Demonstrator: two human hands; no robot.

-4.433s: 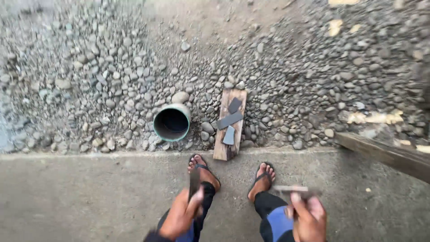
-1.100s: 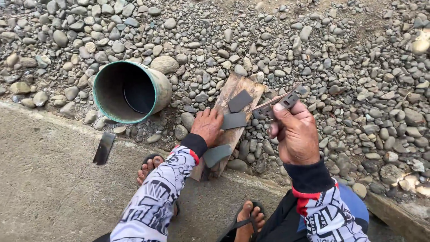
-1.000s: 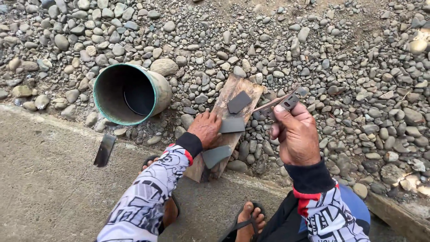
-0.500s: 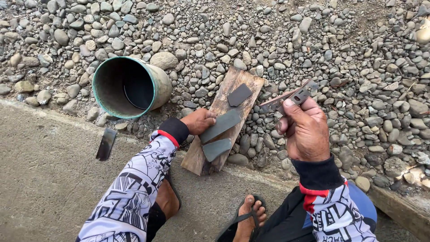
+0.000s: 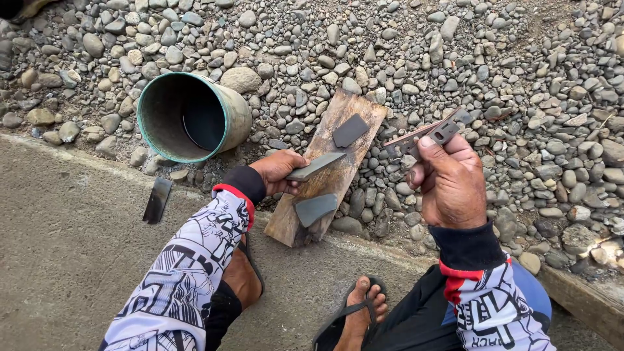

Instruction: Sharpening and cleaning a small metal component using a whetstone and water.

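Note:
A wooden board [image 5: 328, 140] lies slanted across the gravel edge with three grey sharpening stones on it. My left hand [image 5: 276, 170] grips the long middle stone [image 5: 316, 166] at its near end. A smaller dark stone [image 5: 350, 130] sits higher on the board and a wedge-shaped one [image 5: 315, 208] lower down. My right hand [image 5: 448, 179] is raised to the right of the board, holding a thin rusty metal blade [image 5: 429, 132] between thumb and fingers, pointing up and right.
A short green pipe section [image 5: 192, 117] lies open-ended on the gravel left of the board. A dark flat blade [image 5: 158, 200] rests on the concrete slab [image 5: 78, 260]. My sandalled feet [image 5: 354, 312] are below. A wooden plank [image 5: 585, 302] runs at lower right.
I have crouched down from standing. My left hand slid from the board's middle down to the long stone and took hold of it. My right hand stays raised with the blade.

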